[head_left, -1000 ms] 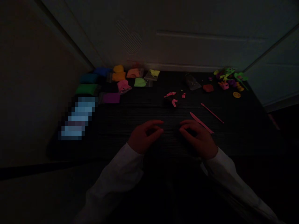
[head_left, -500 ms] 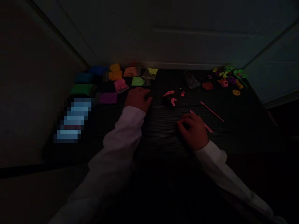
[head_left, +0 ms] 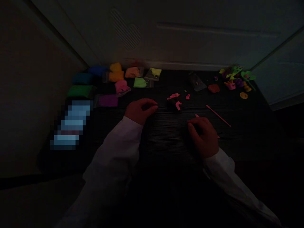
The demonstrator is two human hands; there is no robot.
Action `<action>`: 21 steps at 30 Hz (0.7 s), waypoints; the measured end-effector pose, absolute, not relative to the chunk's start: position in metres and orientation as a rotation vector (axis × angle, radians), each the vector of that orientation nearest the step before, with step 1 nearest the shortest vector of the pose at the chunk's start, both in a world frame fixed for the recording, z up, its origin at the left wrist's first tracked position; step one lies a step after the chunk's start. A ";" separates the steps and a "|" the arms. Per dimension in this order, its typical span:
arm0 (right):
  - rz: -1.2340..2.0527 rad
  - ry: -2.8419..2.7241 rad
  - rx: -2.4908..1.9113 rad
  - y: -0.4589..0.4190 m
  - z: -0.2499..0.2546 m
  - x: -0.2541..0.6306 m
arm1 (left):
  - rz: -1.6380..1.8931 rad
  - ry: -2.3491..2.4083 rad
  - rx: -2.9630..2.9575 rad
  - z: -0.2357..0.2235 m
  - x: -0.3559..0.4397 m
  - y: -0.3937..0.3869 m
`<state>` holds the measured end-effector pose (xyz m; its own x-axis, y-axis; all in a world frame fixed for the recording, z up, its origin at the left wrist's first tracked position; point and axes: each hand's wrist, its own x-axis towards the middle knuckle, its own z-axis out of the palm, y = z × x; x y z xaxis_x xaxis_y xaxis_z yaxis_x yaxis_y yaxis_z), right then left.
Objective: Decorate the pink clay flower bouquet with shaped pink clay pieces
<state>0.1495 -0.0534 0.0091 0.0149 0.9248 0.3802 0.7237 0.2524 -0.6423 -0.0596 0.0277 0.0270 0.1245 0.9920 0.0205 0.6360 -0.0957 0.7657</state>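
The scene is very dim. My left hand (head_left: 140, 110) is over the dark table, right of a purple packet (head_left: 108, 101); its thumb and fingertips come together, and anything between them is too dark to see. My right hand (head_left: 203, 136) is closed in a pinch above a pink flat modelling tool (head_left: 197, 116), which it partly covers. What it holds, if anything, is hidden. Between and beyond the hands sits a small dark lump with pink clay pieces (head_left: 178, 105) on it. A pink clay scrap (head_left: 187, 96) lies beside it. A thin pink stick tool (head_left: 218, 115) lies farther right.
Several clay packets, including green (head_left: 80, 91), orange (head_left: 116, 76) and pink (head_left: 122, 86), line the back left. A lit, blurred screen (head_left: 72, 125) lies at left. A clear bag (head_left: 197, 81), a red clay lump (head_left: 213, 88) and coloured clay flowers (head_left: 248, 76) are at back right.
My left hand has drawn back toward me from the packets, its thumb and fingertips now closer together. My right hand remains in a pinch over the flat tool. The view has shifted slightly.
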 end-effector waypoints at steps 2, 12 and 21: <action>0.311 -1.774 -1.468 -0.057 0.011 0.148 | 0.716 1.296 1.641 0.031 -0.052 0.011; 0.207 -1.979 -1.299 -0.062 0.011 0.144 | 0.645 0.986 1.233 0.022 -0.028 -0.014; 0.174 -2.067 -1.276 -0.061 0.011 0.143 | 0.545 0.943 1.301 0.018 -0.031 -0.012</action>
<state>0.1433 -0.0608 0.0111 -0.2773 0.8293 0.4851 0.7366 0.5077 -0.4468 -0.0315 -0.0120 0.0185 0.5364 0.7981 -0.2745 0.1610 0.2225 0.9616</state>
